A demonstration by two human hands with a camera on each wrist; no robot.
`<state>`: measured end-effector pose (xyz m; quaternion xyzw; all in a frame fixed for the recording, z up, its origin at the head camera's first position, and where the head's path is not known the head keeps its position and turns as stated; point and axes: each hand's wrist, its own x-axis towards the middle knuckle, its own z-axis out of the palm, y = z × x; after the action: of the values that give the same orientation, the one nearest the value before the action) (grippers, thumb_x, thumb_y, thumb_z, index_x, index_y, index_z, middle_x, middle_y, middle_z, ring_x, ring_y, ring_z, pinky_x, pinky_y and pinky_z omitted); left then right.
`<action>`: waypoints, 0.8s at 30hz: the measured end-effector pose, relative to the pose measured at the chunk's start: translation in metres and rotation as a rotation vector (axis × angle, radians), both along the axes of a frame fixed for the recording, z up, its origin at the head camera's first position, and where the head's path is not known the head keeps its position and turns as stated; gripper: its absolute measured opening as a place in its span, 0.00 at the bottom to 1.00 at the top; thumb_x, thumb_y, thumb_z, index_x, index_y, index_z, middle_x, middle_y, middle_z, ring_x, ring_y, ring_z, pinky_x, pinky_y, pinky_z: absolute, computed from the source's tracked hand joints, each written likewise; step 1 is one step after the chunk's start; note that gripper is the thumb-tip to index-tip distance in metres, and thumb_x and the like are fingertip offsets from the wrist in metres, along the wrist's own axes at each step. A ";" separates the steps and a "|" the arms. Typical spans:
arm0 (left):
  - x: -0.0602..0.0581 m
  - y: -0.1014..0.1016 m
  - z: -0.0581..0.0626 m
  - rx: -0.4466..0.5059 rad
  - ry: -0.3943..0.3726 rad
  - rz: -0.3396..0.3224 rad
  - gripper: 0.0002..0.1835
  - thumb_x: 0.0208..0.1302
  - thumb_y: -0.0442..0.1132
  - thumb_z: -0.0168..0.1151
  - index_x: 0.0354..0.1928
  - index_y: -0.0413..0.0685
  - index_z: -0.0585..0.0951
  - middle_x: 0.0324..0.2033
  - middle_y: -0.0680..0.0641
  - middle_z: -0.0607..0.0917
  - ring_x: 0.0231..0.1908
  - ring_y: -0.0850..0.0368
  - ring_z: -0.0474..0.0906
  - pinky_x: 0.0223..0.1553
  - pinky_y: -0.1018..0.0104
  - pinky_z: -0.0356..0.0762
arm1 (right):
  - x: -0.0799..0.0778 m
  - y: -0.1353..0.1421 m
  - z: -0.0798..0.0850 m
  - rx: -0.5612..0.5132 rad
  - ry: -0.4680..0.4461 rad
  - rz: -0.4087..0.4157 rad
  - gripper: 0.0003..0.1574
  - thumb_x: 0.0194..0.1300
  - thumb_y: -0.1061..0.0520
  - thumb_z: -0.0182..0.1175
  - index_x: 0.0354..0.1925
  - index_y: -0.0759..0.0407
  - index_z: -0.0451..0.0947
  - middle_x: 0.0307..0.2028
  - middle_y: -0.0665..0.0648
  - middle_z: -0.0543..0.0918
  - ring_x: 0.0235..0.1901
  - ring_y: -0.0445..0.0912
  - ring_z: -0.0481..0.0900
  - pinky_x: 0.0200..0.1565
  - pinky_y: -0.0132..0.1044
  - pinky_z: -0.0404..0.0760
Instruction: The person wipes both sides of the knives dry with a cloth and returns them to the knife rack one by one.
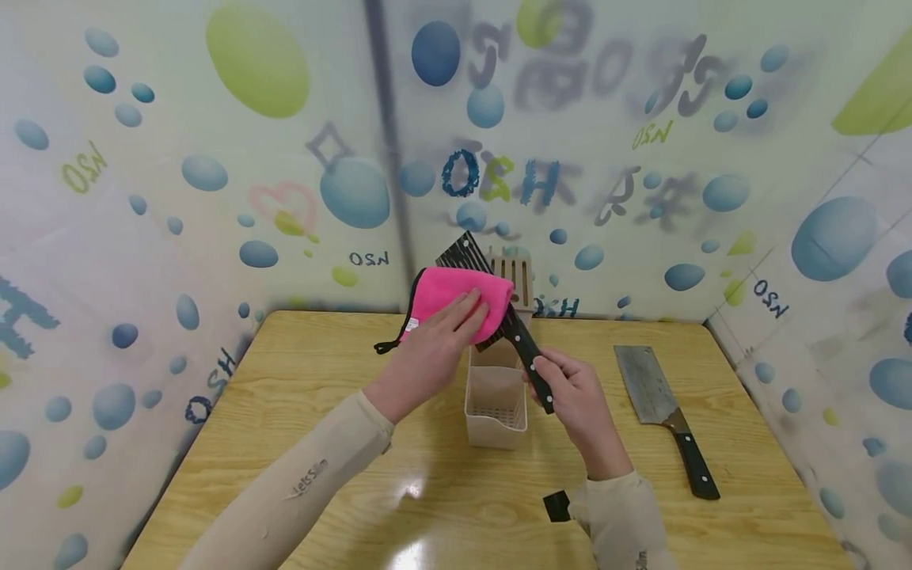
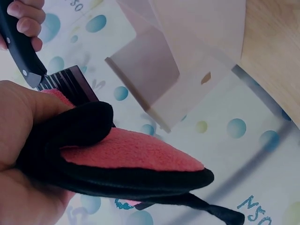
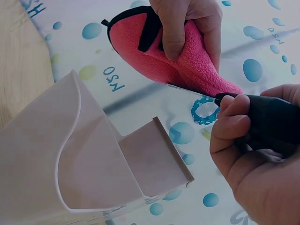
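My left hand point(image 1: 433, 352) holds a folded pink cloth point(image 1: 438, 294) with black edging and a black loop. The cloth lies over the broad, dark striped blade of a kitchen knife point(image 1: 463, 252), folded about it with thumb and fingers on opposite sides. My right hand point(image 1: 580, 400) grips the knife's black riveted handle point(image 1: 523, 346). The knife is tilted in the air above a pale holder point(image 1: 496, 434), its blade toward the upper left. In the right wrist view, the cloth point(image 3: 140, 51) hides most of the blade, leaving a thin edge near the handle.
A cleaver point(image 1: 644, 385) with a grey blade and black handle lies on the wooden table point(image 1: 321, 380) to the right. Behind the knife, a slotted spatula point(image 1: 518, 277) stands upright at the holder's back. Patterned cloth walls point(image 1: 598, 158) surround the table on three sides.
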<state>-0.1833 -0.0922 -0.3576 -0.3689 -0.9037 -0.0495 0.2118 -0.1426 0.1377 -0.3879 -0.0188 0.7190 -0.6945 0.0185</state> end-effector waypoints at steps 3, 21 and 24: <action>-0.001 0.000 0.001 0.004 0.005 0.007 0.32 0.68 0.25 0.64 0.74 0.37 0.70 0.74 0.37 0.69 0.73 0.43 0.67 0.70 0.53 0.72 | 0.001 0.001 -0.001 -0.003 0.017 0.014 0.21 0.81 0.60 0.49 0.59 0.74 0.79 0.34 0.62 0.83 0.30 0.47 0.78 0.35 0.32 0.83; -0.012 -0.005 0.008 0.033 -0.001 0.037 0.30 0.69 0.25 0.62 0.72 0.36 0.72 0.72 0.36 0.71 0.72 0.43 0.70 0.66 0.54 0.75 | 0.004 0.005 -0.003 0.019 0.034 0.051 0.22 0.81 0.61 0.49 0.62 0.74 0.78 0.34 0.63 0.84 0.29 0.48 0.78 0.34 0.33 0.83; -0.014 -0.007 0.009 0.035 -0.003 0.038 0.30 0.69 0.24 0.61 0.72 0.36 0.72 0.72 0.36 0.71 0.72 0.43 0.70 0.67 0.53 0.75 | 0.005 0.005 -0.004 0.021 0.035 0.054 0.22 0.81 0.62 0.49 0.62 0.75 0.77 0.35 0.64 0.84 0.29 0.47 0.79 0.33 0.33 0.82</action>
<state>-0.1970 -0.0993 -0.3483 -0.3478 -0.9099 -0.0617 0.2176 -0.1374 0.1429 -0.3917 -0.0503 0.7258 -0.6856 0.0250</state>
